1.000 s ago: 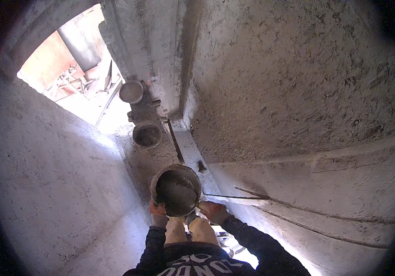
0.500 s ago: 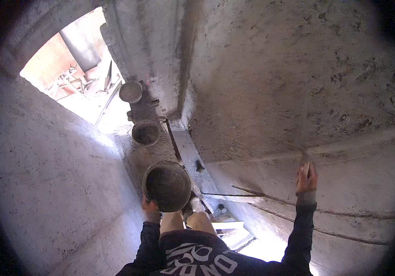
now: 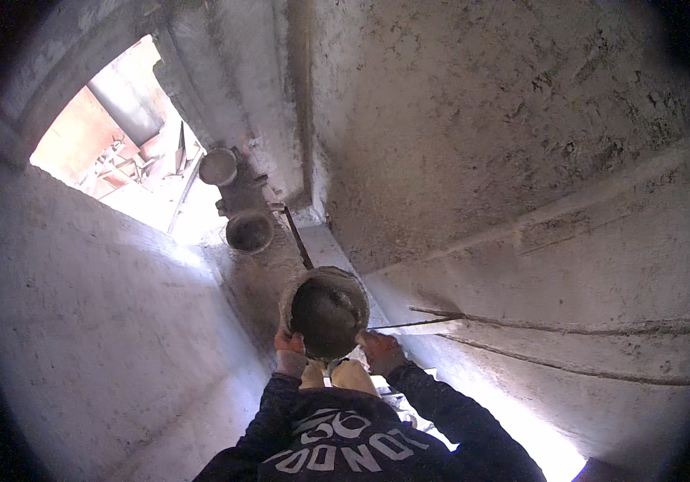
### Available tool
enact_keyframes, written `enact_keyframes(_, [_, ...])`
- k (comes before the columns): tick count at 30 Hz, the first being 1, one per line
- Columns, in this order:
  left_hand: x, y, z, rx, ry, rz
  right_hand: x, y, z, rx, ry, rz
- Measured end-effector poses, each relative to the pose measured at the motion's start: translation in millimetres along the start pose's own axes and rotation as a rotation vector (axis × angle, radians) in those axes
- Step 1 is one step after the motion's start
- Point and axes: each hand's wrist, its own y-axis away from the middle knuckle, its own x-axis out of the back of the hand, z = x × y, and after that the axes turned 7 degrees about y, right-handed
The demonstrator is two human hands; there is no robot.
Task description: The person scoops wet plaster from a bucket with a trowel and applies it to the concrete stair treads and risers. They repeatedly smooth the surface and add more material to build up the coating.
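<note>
Tub (image 3: pixel 322 272) in front of torso, grey muck inside. Left hand (image 3: pixel 289 346) clamped on tub's near-left rim. Right hand (image 3: pixel 381 351) curled at tub's near-right rim; can't tell its grip. Two pails (image 3: pixel 230 178) beyond tub, ahead-left. Rough wall (image 3: pixel 473 153) right of tub.

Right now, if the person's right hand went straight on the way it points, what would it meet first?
Most likely the large bucket: the right hand is at its near right edge, though whether they touch is unclear.
</note>
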Motion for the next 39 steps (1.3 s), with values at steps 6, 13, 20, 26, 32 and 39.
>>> enact_keyframes(6, [38,6,-63,-0.16,-0.241,-0.09,-53,27,35,0.211,-0.478,-0.024])
enact_keyframes(13, [36,25,-88,0.105,0.079,0.042,-44,70,267,-0.495,-0.248,0.076])
enact_keyframes(20, [42,39,-41,0.108,-0.039,0.18,220,212,245,-0.563,-0.37,0.779])
enact_keyframes(26, [-9,38,-27,0.052,0.026,0.12,121,154,109,-0.043,0.058,0.136])
enact_keyframes(32, [-45,60,21,-0.002,-0.479,0.065,-29,66,46,0.06,0.18,0.264])
enact_keyframes(39, [20,51,-30,0.219,0.103,0.121,-33,62,29,0.2,-0.496,0.076])
